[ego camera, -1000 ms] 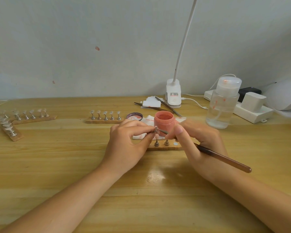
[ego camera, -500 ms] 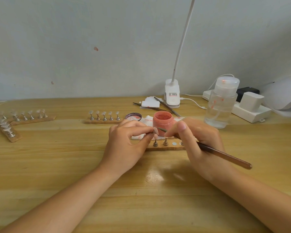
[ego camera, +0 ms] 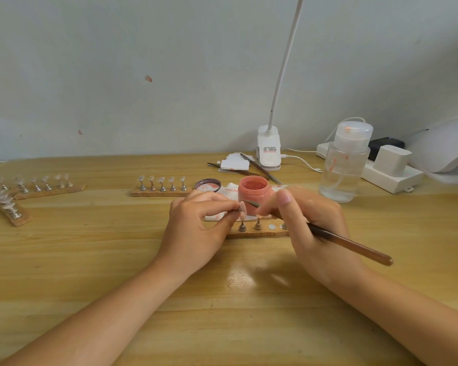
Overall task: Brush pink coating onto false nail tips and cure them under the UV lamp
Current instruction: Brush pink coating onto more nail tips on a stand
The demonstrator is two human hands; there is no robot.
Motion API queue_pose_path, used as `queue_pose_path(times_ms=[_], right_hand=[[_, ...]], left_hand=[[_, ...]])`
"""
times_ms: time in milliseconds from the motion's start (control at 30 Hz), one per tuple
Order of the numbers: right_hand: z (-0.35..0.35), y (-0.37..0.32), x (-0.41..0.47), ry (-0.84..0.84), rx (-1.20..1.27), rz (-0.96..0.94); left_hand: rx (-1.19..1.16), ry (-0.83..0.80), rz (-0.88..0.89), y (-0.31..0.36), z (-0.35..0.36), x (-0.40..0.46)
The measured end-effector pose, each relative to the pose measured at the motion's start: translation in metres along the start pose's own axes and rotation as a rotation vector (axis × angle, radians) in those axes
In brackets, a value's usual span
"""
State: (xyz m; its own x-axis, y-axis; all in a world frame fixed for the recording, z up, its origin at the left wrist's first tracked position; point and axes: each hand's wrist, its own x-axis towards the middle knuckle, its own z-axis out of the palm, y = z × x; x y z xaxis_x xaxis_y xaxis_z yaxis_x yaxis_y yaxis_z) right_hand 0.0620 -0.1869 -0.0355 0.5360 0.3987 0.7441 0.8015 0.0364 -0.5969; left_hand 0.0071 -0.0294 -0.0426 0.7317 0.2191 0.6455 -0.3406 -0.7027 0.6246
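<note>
While the left hand [ego camera: 196,228] pinches a nail tip [ego camera: 242,209], the right hand [ego camera: 310,223] grips the brush [ego camera: 349,244] pen-style. Tip judged light, thin, flexible (wet coat smears): hold by edges or stand [ego camera: 242,227].

Your right hand [ego camera: 312,223] is motion-blurred and hides the brush [ego camera: 349,244] ferrule and the wooden strip's [ego camera: 251,234] right end; your left hand [ego camera: 196,228] covers its left end. The UV lamp [ego camera: 444,146] is cut off at the right edge, the far-left nail tips [ego camera: 4,199] too blurred to count
</note>
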Motion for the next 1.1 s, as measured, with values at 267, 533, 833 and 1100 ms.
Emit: queue_pose_path(times_ms=[267, 533, 833, 1100], right_hand=[[-0.0006, -0.0006, -0.0003, 0.004, 0.018, 0.035], [0.0000, -0.0008, -0.0006, 0.024, 0.048, 0.074], [0.0009, -0.0023, -0.0006, 0.028, 0.089, 0.140], [0.0006, -0.0030, -0.0010, 0.027, 0.080, 0.160]], left_hand=[[0.024, 0.005, 0.047, -0.0055, 0.0005, 0.0001], [0.010, 0.030, 0.083, -0.0071, 0.0014, 0.0014], [-0.020, 0.035, 0.038, -0.0032, 0.0011, 0.0002], [-0.026, 0.029, 0.043, -0.0023, 0.0007, 0.0003]])
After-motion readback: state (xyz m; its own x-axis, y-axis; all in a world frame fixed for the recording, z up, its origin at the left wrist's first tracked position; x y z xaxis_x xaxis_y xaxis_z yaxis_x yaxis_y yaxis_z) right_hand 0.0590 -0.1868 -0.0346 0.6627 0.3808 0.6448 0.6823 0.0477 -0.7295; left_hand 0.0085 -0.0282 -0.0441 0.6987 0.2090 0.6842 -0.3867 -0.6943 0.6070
